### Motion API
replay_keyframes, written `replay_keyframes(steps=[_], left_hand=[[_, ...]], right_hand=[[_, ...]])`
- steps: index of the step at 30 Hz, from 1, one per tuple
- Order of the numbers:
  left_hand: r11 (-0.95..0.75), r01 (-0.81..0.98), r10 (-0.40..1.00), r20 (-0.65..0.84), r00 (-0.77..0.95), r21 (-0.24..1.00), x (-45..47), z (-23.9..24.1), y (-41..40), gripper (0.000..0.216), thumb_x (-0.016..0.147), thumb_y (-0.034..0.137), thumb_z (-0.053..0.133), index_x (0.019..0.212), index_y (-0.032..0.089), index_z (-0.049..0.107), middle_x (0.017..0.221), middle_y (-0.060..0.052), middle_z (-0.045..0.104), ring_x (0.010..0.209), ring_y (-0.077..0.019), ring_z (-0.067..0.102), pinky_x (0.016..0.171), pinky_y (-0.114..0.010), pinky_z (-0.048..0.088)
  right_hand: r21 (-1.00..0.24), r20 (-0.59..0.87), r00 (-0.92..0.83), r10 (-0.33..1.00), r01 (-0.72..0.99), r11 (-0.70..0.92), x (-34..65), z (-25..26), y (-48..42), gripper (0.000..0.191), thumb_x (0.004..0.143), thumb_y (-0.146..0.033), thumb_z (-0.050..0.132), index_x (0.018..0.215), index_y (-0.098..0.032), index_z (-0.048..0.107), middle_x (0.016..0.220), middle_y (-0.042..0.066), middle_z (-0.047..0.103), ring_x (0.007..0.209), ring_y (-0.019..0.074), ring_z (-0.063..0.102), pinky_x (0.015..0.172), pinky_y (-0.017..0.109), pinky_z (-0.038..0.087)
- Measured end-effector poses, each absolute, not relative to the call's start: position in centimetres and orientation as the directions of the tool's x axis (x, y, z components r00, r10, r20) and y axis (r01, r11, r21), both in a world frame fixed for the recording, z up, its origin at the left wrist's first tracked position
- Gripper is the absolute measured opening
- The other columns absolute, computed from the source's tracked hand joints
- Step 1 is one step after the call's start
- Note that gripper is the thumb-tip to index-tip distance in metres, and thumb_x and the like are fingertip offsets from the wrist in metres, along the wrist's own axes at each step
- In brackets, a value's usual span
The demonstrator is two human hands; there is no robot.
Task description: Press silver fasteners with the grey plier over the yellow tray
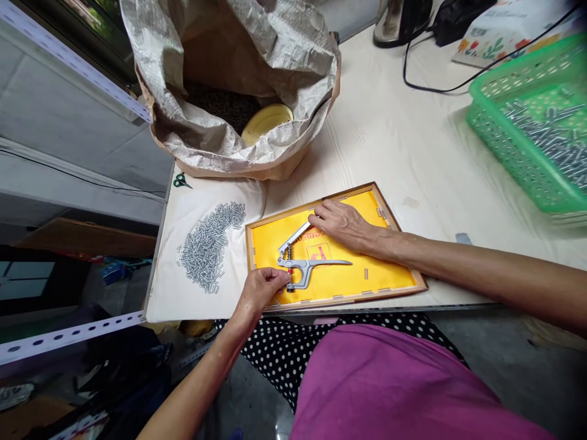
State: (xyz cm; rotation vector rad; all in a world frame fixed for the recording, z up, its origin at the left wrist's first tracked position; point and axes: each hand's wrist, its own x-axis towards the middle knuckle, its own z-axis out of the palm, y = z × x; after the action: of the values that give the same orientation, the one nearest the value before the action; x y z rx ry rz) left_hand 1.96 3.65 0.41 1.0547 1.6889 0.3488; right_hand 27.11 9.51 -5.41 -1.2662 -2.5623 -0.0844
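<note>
A pair of grey snap-fastener pliers (302,269) lies over a shallow wooden tray (389,201) with a yellow lining. My right hand (342,223) grips the raised upper handle, with the pliers' arms spread wide apart. At the jaw end, my left hand (266,284) has thumb and fingertips pinched together. Whatever sits between them is too small to make out. A dark coil and a red part show on the pliers just above those fingertips. Small coil-like pieces (365,273) lie in the tray, some along its edges.
Left of the tray is a heap of small silvery pieces (211,247), with green-handled scissors (182,181) behind it. A large woven sack (238,162) stands at the back, holding dark pieces and a yellow bowl (266,122). At right, a green basket (504,146) contains metal pieces.
</note>
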Motion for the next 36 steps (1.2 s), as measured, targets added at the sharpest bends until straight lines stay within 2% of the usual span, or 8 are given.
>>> replay_keyframes(steps=[9,14,17,20,24,30,33,36], left_hand=[[0.534,0.613,0.720,-0.694,0.032,0.582,1.7,0.7,3.8,0.046,0.054,0.057,0.079,0.062,0.014,0.067,0.048,0.002,0.054,0.047,-0.0097,0.044,0.050,-0.024,0.033],[0.515,0.632,0.709,-0.702,0.065,0.578,1.8,1.1,3.5,0.050,0.055,0.063,0.077,0.058,0.015,0.063,0.049,0.003,0.051,0.047,-0.0089,0.041,0.049,-0.024,0.029],[0.511,0.644,0.707,-0.704,0.062,0.570,1.6,1.2,3.1,0.053,0.055,0.066,0.077,0.060,0.015,0.064,0.049,0.003,0.051,0.047,-0.0090,0.039,0.049,-0.023,0.025],[0.533,0.626,0.703,-0.709,0.047,0.569,1.4,1.2,2.8,0.054,0.054,0.067,0.078,0.059,0.015,0.064,0.049,0.002,0.051,0.047,-0.0086,0.038,0.048,-0.023,0.023],[0.544,0.599,0.708,-0.705,0.047,0.587,1.3,1.1,2.5,0.053,0.053,0.065,0.080,0.061,0.014,0.066,0.049,0.002,0.052,0.046,-0.0081,0.039,0.048,-0.022,0.024],[0.505,0.651,0.722,-0.691,0.041,0.566,1.0,1.0,2.3,0.050,0.060,0.061,0.078,0.066,0.013,0.068,0.051,0.001,0.055,0.047,-0.0099,0.043,0.048,-0.023,0.029],[0.305,0.762,0.854,-0.518,0.046,0.572,1.2,1.0,1.3,0.040,0.074,0.053,0.073,0.078,0.014,0.070,0.068,-0.004,0.065,0.062,-0.0174,0.059,0.060,-0.029,0.046],[-0.140,0.861,0.968,-0.114,0.223,0.489,2.6,1.0,0.7,0.036,0.081,0.041,0.073,0.107,0.016,0.068,0.108,-0.012,0.068,0.101,-0.0272,0.063,0.089,-0.041,0.051]], right_hand=[[-0.055,0.216,-0.598,0.772,0.782,0.621,26.8,-5.3,9.6,0.027,0.099,-0.011,0.037,0.104,-0.017,0.063,0.095,0.009,0.065,0.088,0.0244,0.048,0.074,0.037,0.029],[-0.196,0.142,-0.571,0.808,0.784,0.589,27.0,-4.2,8.3,0.024,0.099,-0.031,0.048,0.111,-0.016,0.063,0.104,0.011,0.067,0.099,0.0267,0.051,0.083,0.040,0.032],[-0.261,0.138,-0.616,0.776,0.733,0.628,27.2,-3.3,6.5,0.063,0.090,-0.059,0.057,0.135,-0.015,0.052,0.122,0.017,0.063,0.113,0.0331,0.049,0.094,0.049,0.031],[-0.267,0.100,-0.653,0.750,0.709,0.653,27.4,-2.9,5.0,0.095,0.075,-0.073,0.067,0.148,-0.020,0.041,0.137,0.021,0.054,0.126,0.0413,0.042,0.099,0.059,0.028],[-0.273,0.072,-0.656,0.751,0.712,0.648,27.3,-2.9,4.1,0.102,0.072,-0.067,0.074,0.155,-0.025,0.033,0.144,0.022,0.047,0.131,0.0438,0.039,0.103,0.066,0.024],[-0.323,0.092,-0.627,0.773,0.716,0.619,27.1,-2.7,3.4,0.088,0.084,-0.049,0.070,0.156,-0.021,0.028,0.138,0.022,0.053,0.119,0.0374,0.048,0.102,0.064,0.025],[-0.376,0.125,-0.625,0.770,0.689,0.620,27.2,-3.0,3.3,0.079,0.090,-0.039,0.065,0.156,-0.019,0.027,0.134,0.019,0.057,0.118,0.0348,0.049,0.103,0.062,0.027],[-0.420,0.187,-0.631,0.753,0.641,0.642,27.1,-3.3,3.5,0.070,0.093,-0.033,0.061,0.153,-0.017,0.029,0.131,0.017,0.059,0.119,0.0316,0.050,0.102,0.055,0.032]])
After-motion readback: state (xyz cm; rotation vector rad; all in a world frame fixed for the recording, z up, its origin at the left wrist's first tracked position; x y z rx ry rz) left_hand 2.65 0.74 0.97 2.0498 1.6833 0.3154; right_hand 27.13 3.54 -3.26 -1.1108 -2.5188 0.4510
